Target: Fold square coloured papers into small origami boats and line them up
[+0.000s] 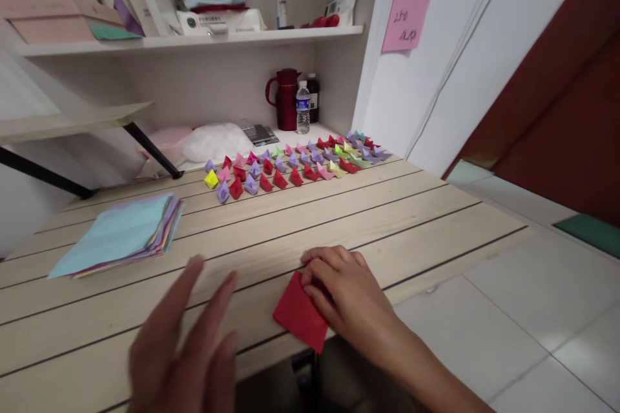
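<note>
A folded piece of red paper lies at the table's front edge, one corner reaching past the edge. My right hand is closed on its upper right corner, with thumb and fingers pressed together there. Raised over the table to the left, my left hand has its fingers spread and is slightly blurred; it holds nothing and is apart from the red paper. A stack of coloured paper sheets, light blue on top, rests beyond my left hand.
Rows of small folded paper boats in several colours stand along the table's back. Behind them are a dark red jug, a water bottle and a white plastic bag. A small raised shelf stands at left on black legs.
</note>
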Demonstrator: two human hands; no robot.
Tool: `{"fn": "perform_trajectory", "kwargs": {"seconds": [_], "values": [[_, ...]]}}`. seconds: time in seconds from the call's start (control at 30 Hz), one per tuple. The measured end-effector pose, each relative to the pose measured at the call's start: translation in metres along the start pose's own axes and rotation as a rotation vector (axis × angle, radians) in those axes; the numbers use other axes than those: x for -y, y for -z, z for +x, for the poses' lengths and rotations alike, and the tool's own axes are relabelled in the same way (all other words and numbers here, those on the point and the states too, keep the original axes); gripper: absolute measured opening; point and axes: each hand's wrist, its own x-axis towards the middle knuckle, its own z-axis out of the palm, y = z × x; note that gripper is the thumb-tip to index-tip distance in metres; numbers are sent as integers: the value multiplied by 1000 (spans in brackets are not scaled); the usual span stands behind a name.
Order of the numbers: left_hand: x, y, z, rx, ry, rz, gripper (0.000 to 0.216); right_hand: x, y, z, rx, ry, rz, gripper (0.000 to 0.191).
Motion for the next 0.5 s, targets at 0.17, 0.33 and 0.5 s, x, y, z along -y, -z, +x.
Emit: {"fn": "perform_trajectory", "kwargs": {"seconds": [0.17,0.33,0.5], "values": [[-37,-38,8,306,-503,198,45,-3,1,1,-11,-10,66,13],[-34,-52,-17,253,-534,255,45,-8,12,-13,-74,4,415,20],[-29,-48,-37,182,-515,142,40,-8,10,-62,-210,-368,912,31]]}}
